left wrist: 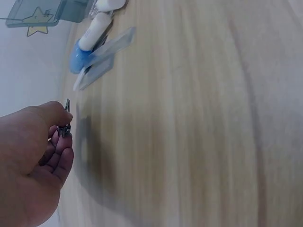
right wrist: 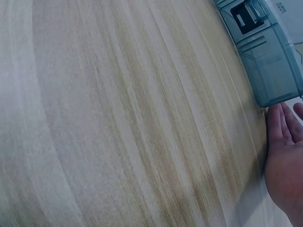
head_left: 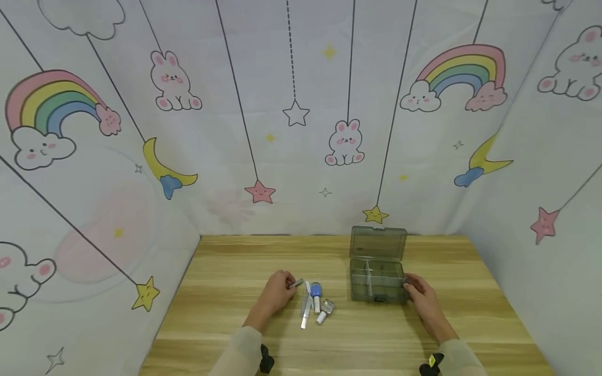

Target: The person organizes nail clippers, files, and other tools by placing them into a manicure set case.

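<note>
While grey see-through box is touched at its 3 o'clock side by right grip, fingers straight, nothing clasped, small metal tool is pinched by thumb and finger of left grip. Tool held just beside loose cluster, at its 10 o'clock: blue bottle, clear bottle, flat strip on worktop. Box set at cluster's 2 o'clock, lid raised. Step judged: tool pick-up, box steadied. For next move, firm pinch and clearance over bottles toward 3 o'clock seem called for.
</note>
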`<state>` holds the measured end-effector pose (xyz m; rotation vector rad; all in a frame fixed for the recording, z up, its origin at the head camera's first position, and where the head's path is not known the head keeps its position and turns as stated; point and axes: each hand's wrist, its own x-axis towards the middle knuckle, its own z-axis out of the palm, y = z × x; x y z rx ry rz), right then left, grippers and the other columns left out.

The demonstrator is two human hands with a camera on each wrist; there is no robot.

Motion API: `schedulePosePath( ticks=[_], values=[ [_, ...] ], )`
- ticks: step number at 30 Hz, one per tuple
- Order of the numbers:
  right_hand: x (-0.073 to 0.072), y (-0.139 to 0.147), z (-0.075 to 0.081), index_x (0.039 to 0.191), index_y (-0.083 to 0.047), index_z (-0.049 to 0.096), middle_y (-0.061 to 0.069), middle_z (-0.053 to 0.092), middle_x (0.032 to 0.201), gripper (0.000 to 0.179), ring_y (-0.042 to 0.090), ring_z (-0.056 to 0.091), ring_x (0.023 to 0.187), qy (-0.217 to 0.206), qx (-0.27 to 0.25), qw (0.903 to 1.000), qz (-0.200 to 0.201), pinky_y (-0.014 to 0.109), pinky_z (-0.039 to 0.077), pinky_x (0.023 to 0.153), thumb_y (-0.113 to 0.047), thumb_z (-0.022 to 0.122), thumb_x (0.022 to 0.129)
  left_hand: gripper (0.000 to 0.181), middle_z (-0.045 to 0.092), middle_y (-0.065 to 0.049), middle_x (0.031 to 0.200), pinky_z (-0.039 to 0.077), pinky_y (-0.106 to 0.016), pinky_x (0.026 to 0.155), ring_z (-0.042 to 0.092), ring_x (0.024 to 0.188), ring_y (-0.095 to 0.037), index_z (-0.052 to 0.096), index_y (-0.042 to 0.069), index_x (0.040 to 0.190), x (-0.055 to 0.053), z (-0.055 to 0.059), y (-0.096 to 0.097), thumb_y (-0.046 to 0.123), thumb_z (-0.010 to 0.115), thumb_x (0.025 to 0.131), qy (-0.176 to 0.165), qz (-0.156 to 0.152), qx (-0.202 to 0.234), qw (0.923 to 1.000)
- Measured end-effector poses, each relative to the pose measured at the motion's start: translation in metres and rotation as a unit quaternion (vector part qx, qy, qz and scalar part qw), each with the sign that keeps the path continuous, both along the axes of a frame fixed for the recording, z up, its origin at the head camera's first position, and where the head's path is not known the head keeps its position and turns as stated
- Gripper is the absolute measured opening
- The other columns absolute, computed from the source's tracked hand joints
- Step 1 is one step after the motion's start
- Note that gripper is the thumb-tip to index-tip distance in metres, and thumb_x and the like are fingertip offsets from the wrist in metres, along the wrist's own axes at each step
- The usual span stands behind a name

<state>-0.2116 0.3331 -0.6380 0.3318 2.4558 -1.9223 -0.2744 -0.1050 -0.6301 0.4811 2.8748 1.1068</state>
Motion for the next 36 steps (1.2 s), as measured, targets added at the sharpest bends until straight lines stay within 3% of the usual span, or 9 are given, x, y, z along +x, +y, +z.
schedulePosePath(
  ticks=[7,18,26,36],
  values=[
    [-0.002,-0.002,0.001,0.159,-0.003,0.041,0.023,0.045,0.159,0.051,-0.009,0.050,0.113,-0.010,0.001,0.9999,-0.001,0.013,0.046,0.092,-0.021,0.051,0.114,0.010,0.061,-0.005,0.099,0.056,-0.035,0.081,0.059,0.089,-0.016,0.070,0.002,0.105,0.000,0.016,-0.008,0.003,0.073,0.095,0.006,0.001,0.006,1.0000],
    [0.001,-0.003,0.002,0.160,-0.003,0.041,0.022,0.046,0.160,0.051,-0.008,0.049,0.115,-0.013,0.008,0.9999,-0.004,0.013,0.046,0.093,-0.023,0.051,0.114,0.012,0.062,-0.006,0.103,0.057,-0.033,0.083,0.062,0.094,-0.018,0.070,0.001,0.109,0.004,0.034,0.017,0.004,0.069,0.098,0.009,-0.054,0.045,0.9975],
    [-0.004,-0.004,0.000,0.161,-0.003,0.039,0.022,0.044,0.161,0.052,0.029,0.044,0.143,-0.009,0.004,1.0000,0.000,0.010,0.043,0.091,-0.024,0.050,0.114,0.012,0.063,-0.004,0.103,0.057,-0.030,0.083,0.063,0.092,-0.014,0.071,0.003,0.109,0.007,0.045,0.037,0.005,0.069,0.098,0.008,-0.088,0.065,0.9939],
    [-0.002,-0.002,-0.001,0.160,-0.003,0.040,0.021,0.045,0.161,0.052,0.010,0.049,0.129,-0.015,0.007,0.9998,-0.007,0.010,0.044,0.091,-0.023,0.050,0.114,0.011,0.061,0.000,0.105,0.056,-0.027,0.083,0.060,0.093,-0.010,0.072,0.007,0.111,0.010,0.046,0.063,0.007,0.067,0.101,-0.003,-0.119,0.071,0.9903]
  ],
)
